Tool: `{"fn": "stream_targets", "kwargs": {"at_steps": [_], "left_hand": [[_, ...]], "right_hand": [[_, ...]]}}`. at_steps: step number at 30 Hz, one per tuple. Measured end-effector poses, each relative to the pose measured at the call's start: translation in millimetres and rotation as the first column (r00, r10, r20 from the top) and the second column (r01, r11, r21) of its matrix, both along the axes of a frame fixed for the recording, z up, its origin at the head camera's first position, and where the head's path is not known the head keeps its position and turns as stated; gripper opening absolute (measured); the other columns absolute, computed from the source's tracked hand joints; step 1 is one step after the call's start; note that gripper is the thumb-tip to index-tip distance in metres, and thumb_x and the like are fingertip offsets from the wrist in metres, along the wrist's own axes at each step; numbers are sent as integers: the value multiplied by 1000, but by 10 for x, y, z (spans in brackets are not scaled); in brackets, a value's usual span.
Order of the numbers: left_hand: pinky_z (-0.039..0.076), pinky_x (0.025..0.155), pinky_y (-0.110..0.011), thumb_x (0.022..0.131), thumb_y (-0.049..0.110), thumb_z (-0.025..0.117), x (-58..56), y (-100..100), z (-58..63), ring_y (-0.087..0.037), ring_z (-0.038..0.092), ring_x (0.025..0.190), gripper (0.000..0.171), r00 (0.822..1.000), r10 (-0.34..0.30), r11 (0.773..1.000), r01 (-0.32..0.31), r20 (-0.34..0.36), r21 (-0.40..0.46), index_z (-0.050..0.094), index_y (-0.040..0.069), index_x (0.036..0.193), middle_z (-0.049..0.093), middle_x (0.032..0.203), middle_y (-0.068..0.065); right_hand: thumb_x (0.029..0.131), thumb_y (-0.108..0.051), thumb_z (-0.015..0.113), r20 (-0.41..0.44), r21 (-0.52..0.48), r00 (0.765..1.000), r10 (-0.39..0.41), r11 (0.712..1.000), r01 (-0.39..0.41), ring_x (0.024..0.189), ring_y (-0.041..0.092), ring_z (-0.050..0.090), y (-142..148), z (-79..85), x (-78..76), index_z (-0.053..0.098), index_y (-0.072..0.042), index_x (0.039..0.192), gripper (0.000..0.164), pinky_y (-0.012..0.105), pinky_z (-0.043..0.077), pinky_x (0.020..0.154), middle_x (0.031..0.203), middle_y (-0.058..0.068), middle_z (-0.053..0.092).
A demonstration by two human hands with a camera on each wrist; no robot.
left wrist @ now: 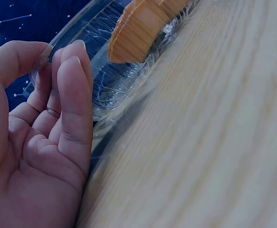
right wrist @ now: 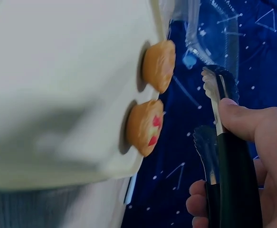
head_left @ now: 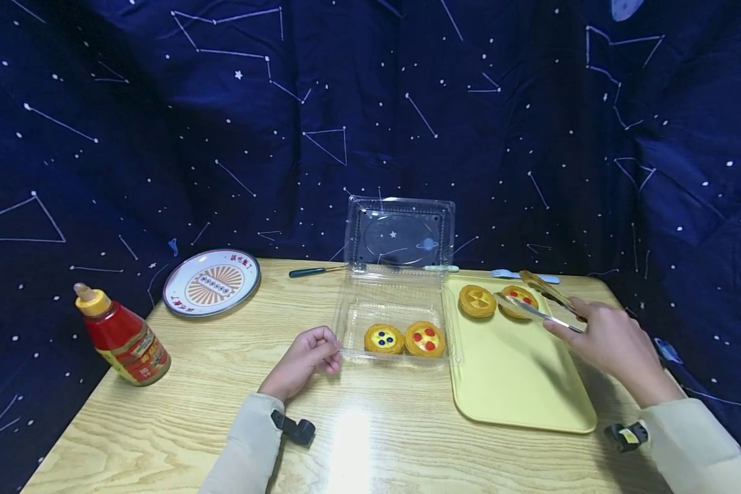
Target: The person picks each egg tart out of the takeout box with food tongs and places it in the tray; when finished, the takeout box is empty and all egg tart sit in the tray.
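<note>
My left hand [head_left: 305,360] pinches the rim of a clear plastic clamshell box [head_left: 344,322] at its near left corner. The box's lid [head_left: 401,237] stands raised at the back. Inside, along the front, sit a tart with blue dots [head_left: 383,339] and a tart with red pieces [head_left: 425,339]. In my right hand [head_left: 620,343] I hold metal tongs with dark grips [right wrist: 235,180], their arms spread. They are above the far end of a yellow tray [head_left: 519,377], around or over another red-topped tart [right wrist: 145,127]. Beside it lies a plain yellow tart [head_left: 477,302].
A red sauce bottle [head_left: 130,343] with a yellow cap stands at the left. Behind it lies a round patterned plate [head_left: 178,285]. Along the back edge are a dark-handled utensil [head_left: 307,272], a pale green handle [head_left: 442,268] and a light blue fork [head_left: 505,274].
</note>
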State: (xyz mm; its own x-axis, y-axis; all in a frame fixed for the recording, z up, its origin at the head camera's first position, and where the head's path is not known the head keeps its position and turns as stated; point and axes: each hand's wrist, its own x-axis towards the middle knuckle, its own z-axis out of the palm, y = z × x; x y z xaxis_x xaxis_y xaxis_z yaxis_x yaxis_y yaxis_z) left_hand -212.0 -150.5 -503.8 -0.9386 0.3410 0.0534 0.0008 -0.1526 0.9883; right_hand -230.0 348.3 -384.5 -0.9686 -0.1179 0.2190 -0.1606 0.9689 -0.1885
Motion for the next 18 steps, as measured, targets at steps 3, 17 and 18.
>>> {"fn": "stream_targets", "kwargs": {"at_steps": [3, 17, 18], "left_hand": [[54, 60, -25, 97, 9, 58, -2, -3, -2, -15, 62, 68, 13, 1000, -5, 1000, 5, -3, 2, 54, 1, 88, 60, 79, -8], [55, 60, -25, 97, 7, 56, -8, -10, -17, -14, 62, 68, 11, 1000, -16, 1000, 16, -14, 4, 53, 1, 88, 61, 79, -9], [55, 60, -24, 97, 7, 56, -8, -10, -19, -14, 62, 68, 11, 1000, -14, 1000, 14, -16, 4, 53, 1, 88, 61, 79, -9]], "right_hand": [[86, -63, 65, -51, -1, 998, 30, 1000, -30, 100, 54, 58, -80, 17, 37, 57, 4, 132, 81, 66, 44, 64, 117, 34, 60], [84, -52, 73, -181, -15, 967, 177, 983, -183, 103, 49, 60, -387, 62, 148, 59, 0, 132, 72, 65, 47, 73, 121, 30, 61], [84, -52, 74, -184, -14, 965, 188, 981, -194, 104, 49, 60, -414, 66, 155, 60, 0, 132, 72, 65, 47, 75, 122, 29, 61]]}}
